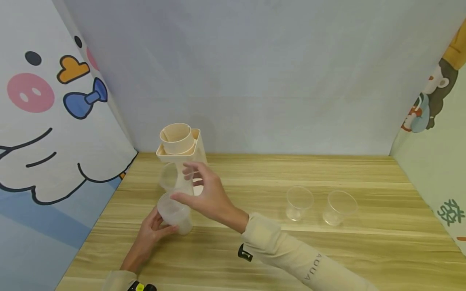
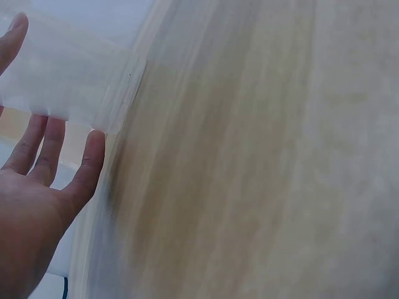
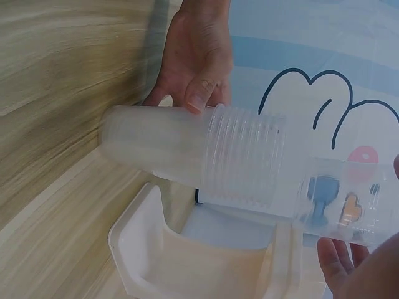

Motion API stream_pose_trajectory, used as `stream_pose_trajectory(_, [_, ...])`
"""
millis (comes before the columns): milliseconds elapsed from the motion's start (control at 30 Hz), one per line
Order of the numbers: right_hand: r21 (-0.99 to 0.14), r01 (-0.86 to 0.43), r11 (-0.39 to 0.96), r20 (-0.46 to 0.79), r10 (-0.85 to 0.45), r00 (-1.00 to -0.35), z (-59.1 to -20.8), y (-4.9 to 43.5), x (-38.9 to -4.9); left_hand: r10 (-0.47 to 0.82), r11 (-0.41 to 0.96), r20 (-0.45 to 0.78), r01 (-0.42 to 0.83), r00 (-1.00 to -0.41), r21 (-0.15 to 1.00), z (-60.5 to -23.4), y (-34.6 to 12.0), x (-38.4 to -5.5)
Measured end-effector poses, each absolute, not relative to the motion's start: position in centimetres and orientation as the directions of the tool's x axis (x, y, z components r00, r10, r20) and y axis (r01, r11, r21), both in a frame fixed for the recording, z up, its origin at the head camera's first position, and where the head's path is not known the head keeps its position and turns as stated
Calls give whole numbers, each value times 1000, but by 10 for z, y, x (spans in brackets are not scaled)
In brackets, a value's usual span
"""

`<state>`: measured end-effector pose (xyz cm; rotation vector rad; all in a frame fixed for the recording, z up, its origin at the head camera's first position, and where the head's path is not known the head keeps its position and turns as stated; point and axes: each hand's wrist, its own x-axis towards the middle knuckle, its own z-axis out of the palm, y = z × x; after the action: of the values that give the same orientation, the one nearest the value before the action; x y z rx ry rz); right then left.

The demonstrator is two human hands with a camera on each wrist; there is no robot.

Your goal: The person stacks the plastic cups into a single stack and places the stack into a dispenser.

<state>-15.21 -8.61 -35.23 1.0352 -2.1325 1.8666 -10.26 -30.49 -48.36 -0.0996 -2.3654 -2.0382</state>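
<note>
A stack of clear plastic cups stands upright at the left of the table, its nested rims showing in the right wrist view. My left hand holds the stack low down, thumb on the near side and fingers behind. Just above the stack's mouth is a single clear plastic cup, gripped between the thumb and fingers of my right hand. Behind both hands rises a beige cup holder with a round tube at its top; its lower front is partly hidden by the cups and my right hand.
Two clear plastic cups, a left one and a right one, stand upright on the right half of the wooden table. A pale cloth wall closes off the back, with printed panels on both sides.
</note>
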Motion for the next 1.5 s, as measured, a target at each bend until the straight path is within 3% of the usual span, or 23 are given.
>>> stream_pose_trajectory(933, [-870,-494,-4,434,-482,-761,-348,-105,-145,63,108,78,84,-995,991,-485,-307,-104])
stream_pose_trajectory(1500, [-797,-604,25,505,-522,-688,-377,-109,-155,75,115,87,96,-993,989,-485,-306,-104])
